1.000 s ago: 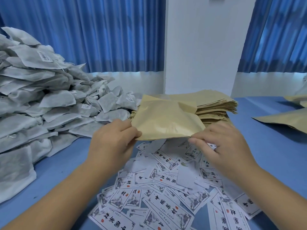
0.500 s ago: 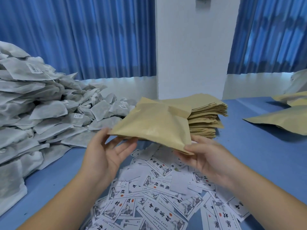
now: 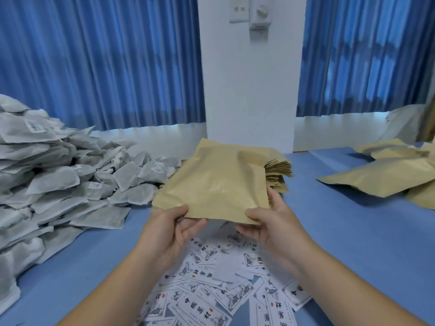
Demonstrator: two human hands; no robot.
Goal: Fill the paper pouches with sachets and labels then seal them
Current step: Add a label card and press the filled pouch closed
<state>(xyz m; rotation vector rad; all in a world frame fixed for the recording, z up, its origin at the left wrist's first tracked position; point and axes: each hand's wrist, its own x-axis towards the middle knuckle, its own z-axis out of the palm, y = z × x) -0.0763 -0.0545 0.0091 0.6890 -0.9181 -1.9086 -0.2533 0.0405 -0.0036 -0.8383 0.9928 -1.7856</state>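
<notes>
Blue tabletop (image 3: 341, 231) before blue curtains (image 3: 94, 55) and a white pillar (image 3: 249, 90) — one paper pouch (image 3: 216, 184) is held up above it.
The paper pouch is pinched at its near edge by the left hand (image 3: 169, 234) and the right hand (image 3: 270, 224), thumbs on top, fingers beneath. It is held over scattered labels (image 3: 211, 290), in front of a stack of pouches (image 3: 277, 170) — sachets (image 3: 58, 184) are heaped at the left.

We hold a tan paper pouch (image 3: 216, 184) tilted above scattered printed labels (image 3: 207, 300); grey sachets (image 3: 54, 180) lie heaped at left.
</notes>
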